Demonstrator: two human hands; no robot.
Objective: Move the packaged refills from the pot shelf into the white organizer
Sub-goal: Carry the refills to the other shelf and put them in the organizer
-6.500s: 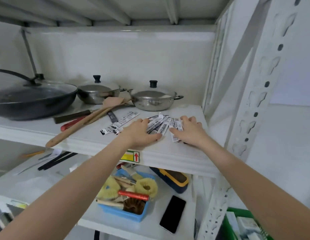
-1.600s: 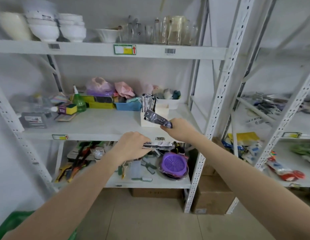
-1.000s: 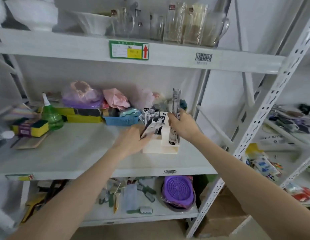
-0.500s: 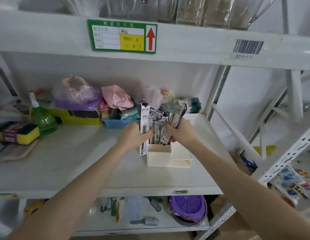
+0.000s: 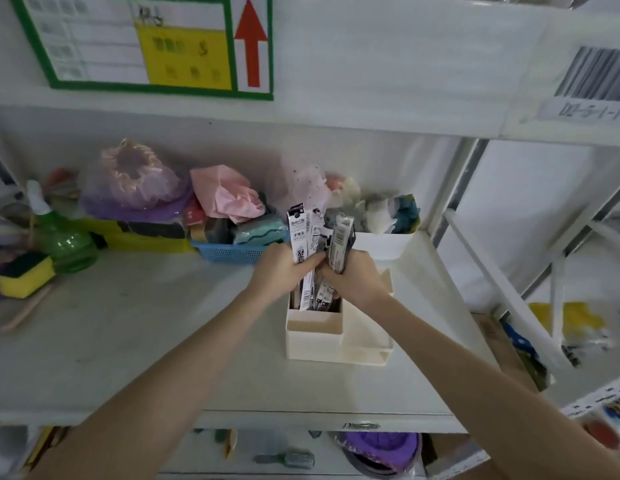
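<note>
Refills (image 5: 306,251) lower into organizer (image 5: 315,336), hands closer

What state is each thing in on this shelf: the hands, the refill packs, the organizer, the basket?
left hand: closed on refill packs
right hand: closed on refill packs
refill packs: upright, lower ends inside organizer
white organizer: upright, tall compartment filled, low tray looks empty
blue basket: full

Bare shelf (image 5: 135,341) lay open at 9 o'clock of the white organizer (image 5: 322,337); blue basket (image 5: 232,252) blocked 11 o'clock.
</note>
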